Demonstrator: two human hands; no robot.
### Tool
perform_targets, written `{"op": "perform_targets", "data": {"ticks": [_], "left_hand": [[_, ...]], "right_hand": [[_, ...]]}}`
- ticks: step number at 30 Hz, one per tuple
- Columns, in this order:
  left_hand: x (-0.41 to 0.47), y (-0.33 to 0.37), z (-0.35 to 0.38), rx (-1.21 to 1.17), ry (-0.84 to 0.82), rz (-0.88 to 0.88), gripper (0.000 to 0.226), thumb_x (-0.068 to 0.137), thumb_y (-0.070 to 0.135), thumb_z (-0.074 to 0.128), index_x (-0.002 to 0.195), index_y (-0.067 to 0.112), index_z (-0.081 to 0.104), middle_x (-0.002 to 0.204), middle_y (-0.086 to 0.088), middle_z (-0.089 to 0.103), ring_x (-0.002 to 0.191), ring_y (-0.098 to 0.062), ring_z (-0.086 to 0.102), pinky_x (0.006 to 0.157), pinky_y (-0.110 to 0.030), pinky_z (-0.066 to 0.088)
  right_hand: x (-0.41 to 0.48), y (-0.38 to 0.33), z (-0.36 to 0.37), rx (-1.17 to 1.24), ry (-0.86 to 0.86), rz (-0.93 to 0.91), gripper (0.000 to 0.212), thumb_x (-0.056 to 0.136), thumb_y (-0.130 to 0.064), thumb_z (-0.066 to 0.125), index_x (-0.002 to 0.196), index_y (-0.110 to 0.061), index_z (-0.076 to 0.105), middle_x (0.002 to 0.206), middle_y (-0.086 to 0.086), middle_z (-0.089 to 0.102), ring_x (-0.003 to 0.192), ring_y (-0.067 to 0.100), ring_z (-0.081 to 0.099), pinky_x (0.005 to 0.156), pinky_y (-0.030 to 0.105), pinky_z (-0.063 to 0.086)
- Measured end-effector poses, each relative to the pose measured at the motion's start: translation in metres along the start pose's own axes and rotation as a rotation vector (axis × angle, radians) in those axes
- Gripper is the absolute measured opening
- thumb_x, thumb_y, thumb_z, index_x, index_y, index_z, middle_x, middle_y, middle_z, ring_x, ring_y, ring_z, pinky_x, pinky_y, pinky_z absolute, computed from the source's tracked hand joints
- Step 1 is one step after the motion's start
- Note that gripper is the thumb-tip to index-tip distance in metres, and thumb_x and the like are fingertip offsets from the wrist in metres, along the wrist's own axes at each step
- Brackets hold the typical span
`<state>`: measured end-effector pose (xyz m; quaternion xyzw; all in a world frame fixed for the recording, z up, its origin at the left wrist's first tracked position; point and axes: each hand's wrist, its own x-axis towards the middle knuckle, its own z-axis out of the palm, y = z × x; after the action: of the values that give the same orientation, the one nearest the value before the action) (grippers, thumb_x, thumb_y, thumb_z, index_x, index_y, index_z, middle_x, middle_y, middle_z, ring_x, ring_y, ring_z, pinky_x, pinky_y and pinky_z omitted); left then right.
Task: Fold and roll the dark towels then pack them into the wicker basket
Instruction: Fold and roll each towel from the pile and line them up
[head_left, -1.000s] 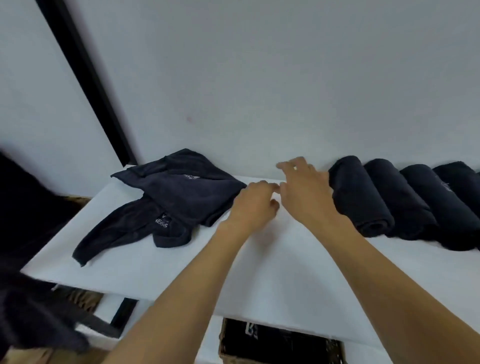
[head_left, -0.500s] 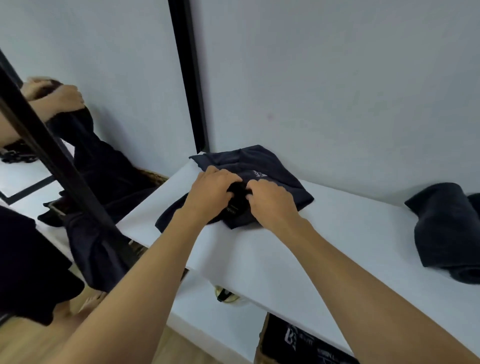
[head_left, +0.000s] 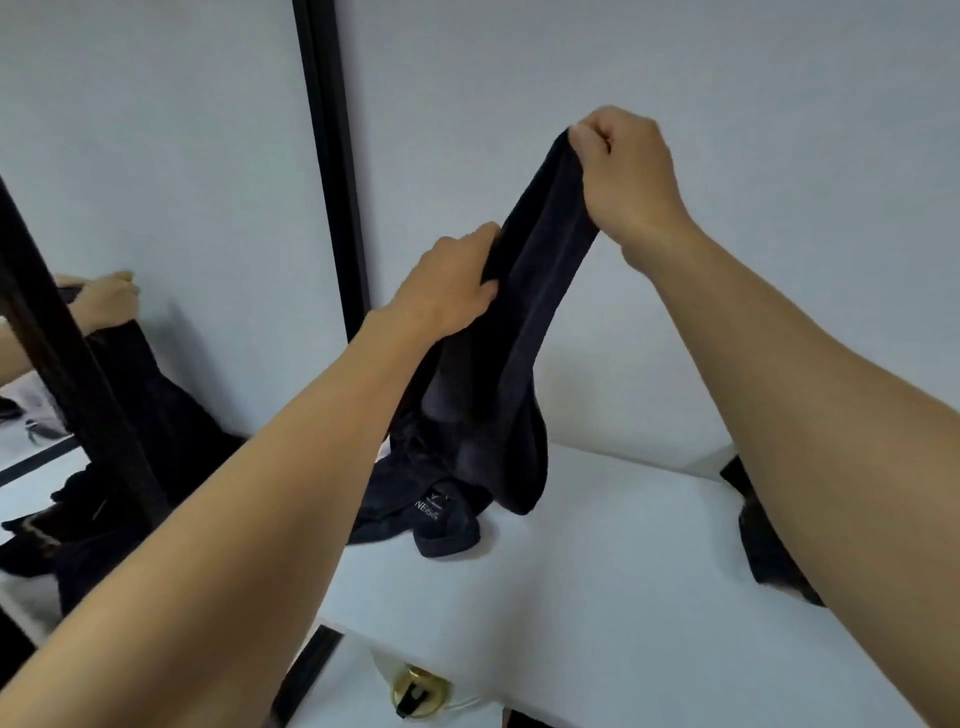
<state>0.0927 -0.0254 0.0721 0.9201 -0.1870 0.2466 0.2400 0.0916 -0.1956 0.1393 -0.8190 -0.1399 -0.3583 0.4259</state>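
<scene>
A dark towel (head_left: 524, 332) hangs in the air above the white table (head_left: 597, 571). My right hand (head_left: 628, 171) pinches its top corner high up. My left hand (head_left: 457, 286) grips the same towel lower down along its edge. The towel's bottom end drapes down to the table. Under it lies another crumpled dark towel (head_left: 436, 519) with a small white logo. A rolled dark towel (head_left: 763, 545) shows at the right, partly hidden behind my right forearm. The wicker basket is out of view.
A mirror with a black frame (head_left: 332, 171) stands at the left and reflects a hand and dark cloth (head_left: 130, 395). A pale wall runs behind the table. A round brass fitting (head_left: 415, 691) sits below the table's front edge.
Both hands went from the rolled towels to the crumpled pile at the left, took hold of one towel and lifted it off the table. The view turned left.
</scene>
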Motion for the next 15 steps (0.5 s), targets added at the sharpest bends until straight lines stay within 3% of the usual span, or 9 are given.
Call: {"op": "perform_targets", "data": {"ticks": [4, 7, 9, 12, 15], "left_hand": [[0.004, 0.003, -0.011, -0.101, -0.005, -0.092, 0.012, 0.089, 0.006, 0.057, 0.092, 0.005, 0.068, 0.081, -0.007, 0.065, 0.083, -0.026, 0.061, 0.068, -0.028, 0.045], [0.011, 0.004, -0.021, -0.081, 0.023, -0.109, 0.015, 0.083, 0.005, 0.056, 0.088, 0.003, 0.070, 0.083, -0.018, 0.068, 0.078, -0.025, 0.061, 0.067, -0.030, 0.047], [0.019, 0.013, -0.023, -0.020, 0.102, -0.080, 0.012, 0.082, 0.008, 0.057, 0.083, 0.005, 0.068, 0.079, -0.015, 0.067, 0.079, -0.030, 0.062, 0.069, -0.035, 0.051], [0.034, 0.029, -0.027, 0.074, 0.262, -0.047, 0.015, 0.083, 0.007, 0.052, 0.089, 0.012, 0.064, 0.084, -0.011, 0.064, 0.079, -0.032, 0.059, 0.069, -0.039, 0.050], [0.049, 0.042, -0.029, 0.069, 0.313, 0.017, 0.020, 0.085, 0.003, 0.048, 0.097, 0.010, 0.062, 0.089, -0.013, 0.063, 0.081, -0.033, 0.058, 0.073, -0.042, 0.053]], "right_hand": [[0.007, 0.028, -0.068, -0.029, 0.005, 0.084, 0.025, 0.098, -0.029, 0.049, 0.093, -0.011, 0.066, 0.084, -0.004, 0.059, 0.078, 0.010, 0.051, 0.070, 0.025, 0.042], [-0.008, 0.052, -0.115, -0.038, -0.058, 0.177, 0.021, 0.097, -0.027, 0.055, 0.094, -0.012, 0.070, 0.089, -0.002, 0.064, 0.079, 0.011, 0.056, 0.068, 0.023, 0.045], [-0.017, 0.061, -0.144, -0.066, -0.090, 0.201, 0.019, 0.097, -0.027, 0.058, 0.092, -0.014, 0.071, 0.086, -0.003, 0.066, 0.076, 0.009, 0.058, 0.067, 0.022, 0.045], [-0.021, 0.066, -0.185, -0.162, -0.034, 0.173, 0.017, 0.095, -0.025, 0.059, 0.089, -0.016, 0.071, 0.086, -0.005, 0.067, 0.076, 0.009, 0.059, 0.071, 0.024, 0.046], [-0.023, 0.067, -0.218, -0.426, -0.026, 0.126, 0.020, 0.097, -0.020, 0.053, 0.098, -0.010, 0.070, 0.092, 0.004, 0.067, 0.080, 0.019, 0.058, 0.074, 0.030, 0.044]]}}
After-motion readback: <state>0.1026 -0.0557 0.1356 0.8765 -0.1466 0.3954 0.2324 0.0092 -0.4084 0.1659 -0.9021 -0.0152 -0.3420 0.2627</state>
